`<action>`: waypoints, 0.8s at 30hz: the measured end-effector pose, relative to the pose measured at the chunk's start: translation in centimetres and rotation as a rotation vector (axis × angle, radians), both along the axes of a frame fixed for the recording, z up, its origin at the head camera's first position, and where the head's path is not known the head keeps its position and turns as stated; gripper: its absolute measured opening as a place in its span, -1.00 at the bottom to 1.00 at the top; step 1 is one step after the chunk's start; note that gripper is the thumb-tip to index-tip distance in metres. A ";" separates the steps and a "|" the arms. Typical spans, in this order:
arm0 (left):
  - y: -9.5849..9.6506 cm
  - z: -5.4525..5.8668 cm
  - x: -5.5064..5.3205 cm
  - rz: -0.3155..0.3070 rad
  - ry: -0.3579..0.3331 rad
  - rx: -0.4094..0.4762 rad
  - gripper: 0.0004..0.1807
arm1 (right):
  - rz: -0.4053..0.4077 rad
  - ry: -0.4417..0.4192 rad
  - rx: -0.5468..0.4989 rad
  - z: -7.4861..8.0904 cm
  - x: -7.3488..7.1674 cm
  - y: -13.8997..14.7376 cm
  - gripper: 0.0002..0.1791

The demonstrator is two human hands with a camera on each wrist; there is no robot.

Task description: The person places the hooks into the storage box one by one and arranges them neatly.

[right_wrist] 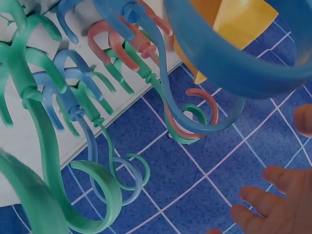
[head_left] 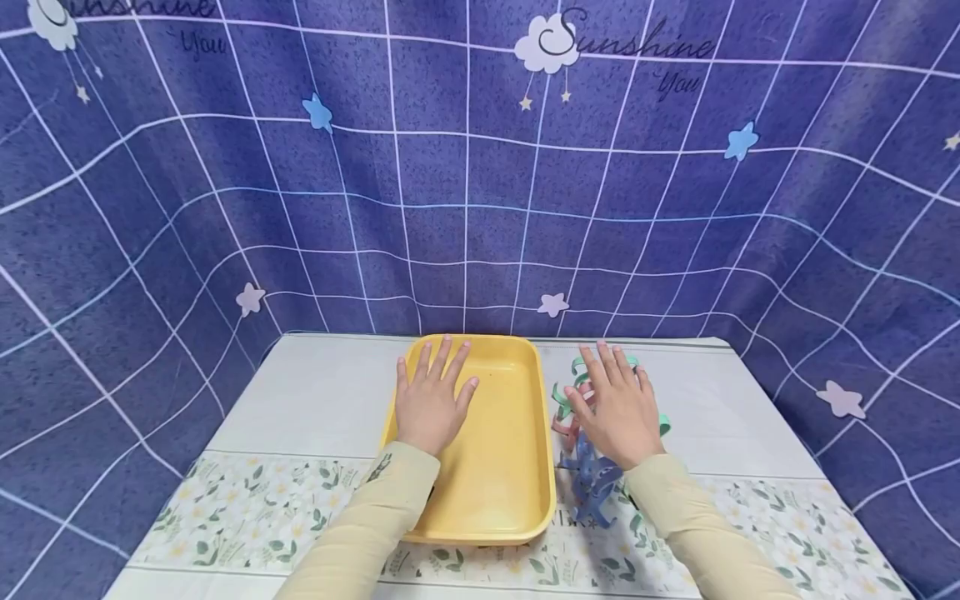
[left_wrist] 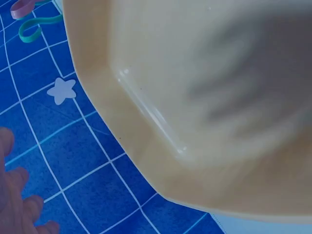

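Note:
My left hand (head_left: 431, 408) hovers with spread fingers over the left side of a shallow yellow tray (head_left: 495, 467). Nothing lies on the visible tray floor, and a hand-shaped shadow falls there in the left wrist view. On the right, my right hand (head_left: 618, 412), fingers extended, is above a cluster of plastic multi-prong hanging hooks, partly hiding them. Blue hooks (head_left: 588, 483) lie nearest me, with a pink hook (head_left: 564, 429) and green hooks (head_left: 561, 400) farther back. In the right wrist view, each green hook (right_wrist: 46, 131) has a curved top and several prongs. Neither hand holds anything.
A white tablecloth (head_left: 322, 392) with a floral band (head_left: 262, 508) covers the table. Behind and at both sides hangs a blue grid-patterned curtain (head_left: 465, 167) with stars and clouds. The hooks lie close to the tray's right rim.

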State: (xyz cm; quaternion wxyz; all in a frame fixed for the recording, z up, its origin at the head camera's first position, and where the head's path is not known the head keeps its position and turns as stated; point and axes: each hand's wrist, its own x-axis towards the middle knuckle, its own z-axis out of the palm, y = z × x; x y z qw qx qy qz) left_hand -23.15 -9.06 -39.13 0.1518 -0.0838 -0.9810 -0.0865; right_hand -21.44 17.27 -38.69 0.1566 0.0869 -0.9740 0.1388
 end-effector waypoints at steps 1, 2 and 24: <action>-0.1 0.0 0.0 0.000 0.000 0.001 -0.35 | 0.004 0.015 -0.011 0.0 0.0 0.1 -0.25; -0.2 0.0 0.0 0.002 -0.001 0.001 -0.35 | 0.008 0.030 -0.025 0.0 0.0 0.1 -0.25; -2.1 0.5 0.2 0.013 -0.068 0.131 -0.35 | 0.054 0.268 -0.143 0.1 0.4 1.2 -0.43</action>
